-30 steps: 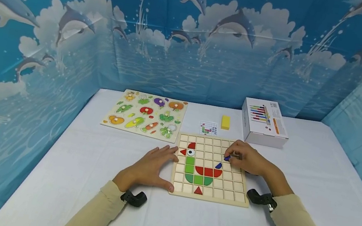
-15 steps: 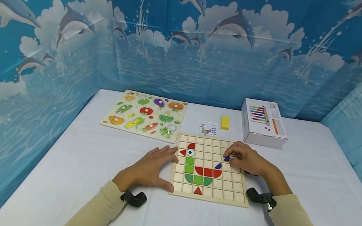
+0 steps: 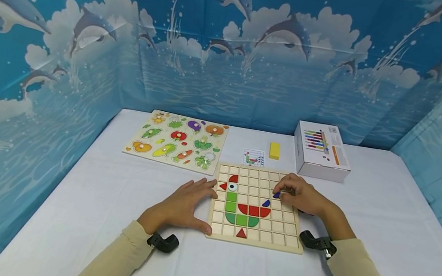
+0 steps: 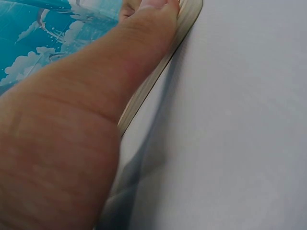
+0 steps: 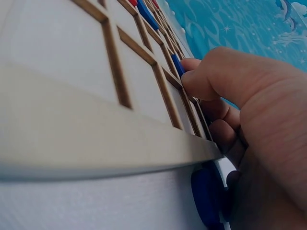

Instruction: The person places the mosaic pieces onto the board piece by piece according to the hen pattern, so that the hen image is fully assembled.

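A wooden grid board (image 3: 279, 238) bears red, green and blue tiles and a round eye tile (image 3: 232, 187), laid out like a bird. My left hand (image 3: 182, 205) rests at its left edge, fingers spread, with the thumb at the near left corner. Over the upper right cells, my right hand (image 3: 304, 195) pinches a small blue tile (image 3: 276, 195) between thumb and fingertips; the right wrist view shows this blue tile (image 5: 177, 64) down at a cell's dividers. Another blue tile (image 3: 266, 203) lies one cell lower and to the left. Beneath the right hand, beside the board, are dark blue pieces (image 5: 206, 196).
Behind the board lie a pattern card (image 3: 254, 157) and a yellow block (image 3: 274, 150). A white box (image 3: 323, 171) stands at the back right. At the back left is a vegetable puzzle board (image 3: 141, 136). Dolphin-print cloth walls surround the white table (image 3: 197, 272).
The pinched blue tile and my right fingertips have shifted only very slightly at the same cell. My left hand stays on the board's edge.
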Demonstrator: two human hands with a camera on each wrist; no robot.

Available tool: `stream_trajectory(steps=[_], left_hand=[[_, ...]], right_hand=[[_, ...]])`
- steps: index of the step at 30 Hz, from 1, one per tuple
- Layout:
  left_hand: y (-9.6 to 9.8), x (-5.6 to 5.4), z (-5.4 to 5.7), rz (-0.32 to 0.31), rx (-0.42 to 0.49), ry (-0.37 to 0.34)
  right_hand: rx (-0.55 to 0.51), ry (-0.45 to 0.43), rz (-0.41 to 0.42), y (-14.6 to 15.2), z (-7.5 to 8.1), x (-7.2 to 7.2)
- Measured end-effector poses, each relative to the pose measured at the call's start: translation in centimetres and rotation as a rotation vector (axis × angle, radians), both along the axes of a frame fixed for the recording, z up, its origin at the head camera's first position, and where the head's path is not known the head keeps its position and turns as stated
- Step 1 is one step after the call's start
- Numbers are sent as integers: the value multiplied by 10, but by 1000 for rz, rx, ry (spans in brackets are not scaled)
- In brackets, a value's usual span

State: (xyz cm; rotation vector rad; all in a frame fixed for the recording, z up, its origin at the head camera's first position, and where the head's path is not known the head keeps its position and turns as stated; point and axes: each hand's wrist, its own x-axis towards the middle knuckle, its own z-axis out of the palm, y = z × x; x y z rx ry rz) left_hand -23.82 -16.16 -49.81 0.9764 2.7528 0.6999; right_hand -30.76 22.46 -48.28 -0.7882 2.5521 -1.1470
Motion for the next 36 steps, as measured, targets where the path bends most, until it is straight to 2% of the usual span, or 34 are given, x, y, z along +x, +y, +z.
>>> stream_trajectory(steps=[11, 14, 18, 24, 29, 32, 36], left_hand=[[0, -1, -1, 15, -19, -8], [0, -1, -2, 15, -12, -9], [1, -1, -3, 10, -17, -5], [1, -1, -1, 12, -23, 5], [1, 0, 0, 13, -24, -1], [0, 0, -1, 11, -26, 0], [1, -1, -2, 9, -26, -1]], right_hand=[[5, -15, -23, -2, 2, 2], [-34, -42, -34, 0, 4, 3], [-78, -56, -118, 7, 9, 5], [-89, -6, -260, 28, 20, 7], [37, 77, -268, 47, 18, 8], [105, 79, -255, 55, 13, 8], [120, 59, -251, 60, 6, 7]])
